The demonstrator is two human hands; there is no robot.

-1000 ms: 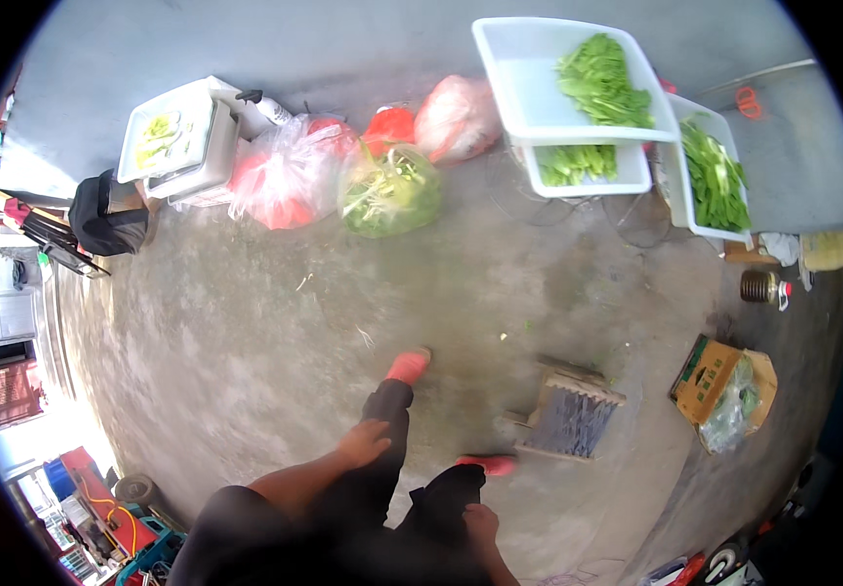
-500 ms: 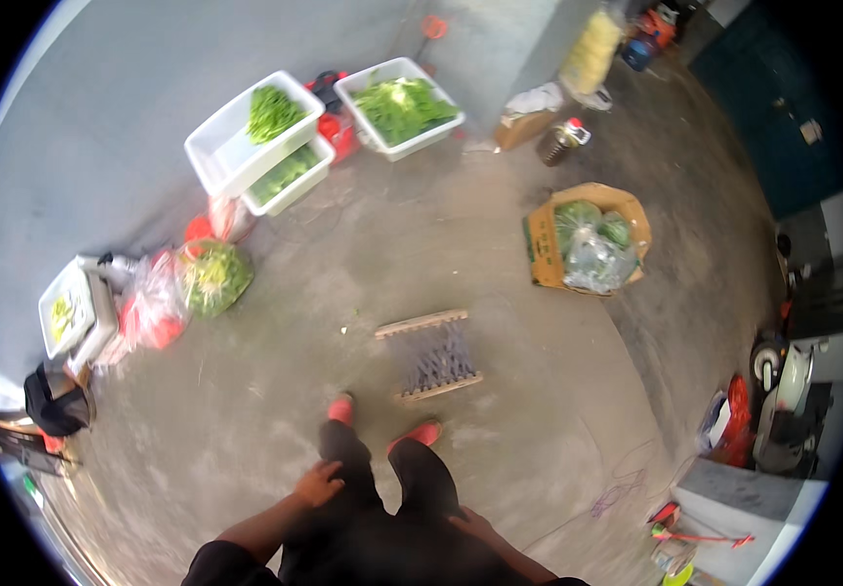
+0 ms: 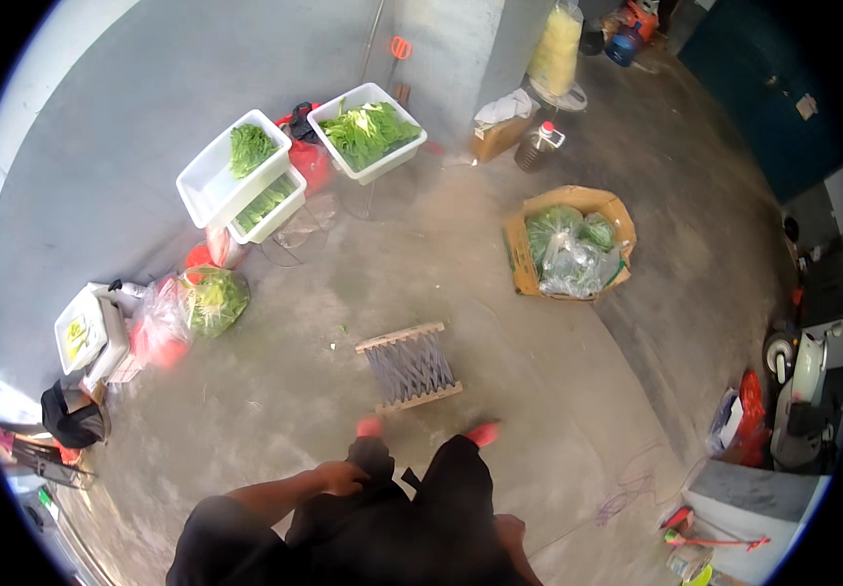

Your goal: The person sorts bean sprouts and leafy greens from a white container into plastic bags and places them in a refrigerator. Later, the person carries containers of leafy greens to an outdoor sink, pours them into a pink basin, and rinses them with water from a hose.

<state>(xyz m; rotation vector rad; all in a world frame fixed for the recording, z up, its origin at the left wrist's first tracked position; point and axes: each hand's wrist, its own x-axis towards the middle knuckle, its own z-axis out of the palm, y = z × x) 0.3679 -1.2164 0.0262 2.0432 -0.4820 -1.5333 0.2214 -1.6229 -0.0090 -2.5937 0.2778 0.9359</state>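
Observation:
My left hand (image 3: 343, 479) rests on my left knee, over the dark trousers, with its fingers laid out and nothing in them. Beside my right thigh is my right hand (image 3: 510, 530); its fingers are too dark and small to make out. A low folding stool (image 3: 409, 367), with wooden bars and a seat of woven grey cords, stands on the floor just ahead of my red shoes (image 3: 482, 434). Neither hand touches it.
White tubs (image 3: 190, 200) of leafy greens stand along the left wall. Bagged greens (image 3: 214, 301) lie nearer. A cardboard box (image 3: 523, 257) of bagged vegetables sits ahead right, with a dark bottle (image 3: 537, 148) behind. A scooter (image 3: 800, 410) is at far right.
My right hand has come off the front of my thigh to its outer side. My feet and knees now appear closer to the stool, and my right foot has shifted right.

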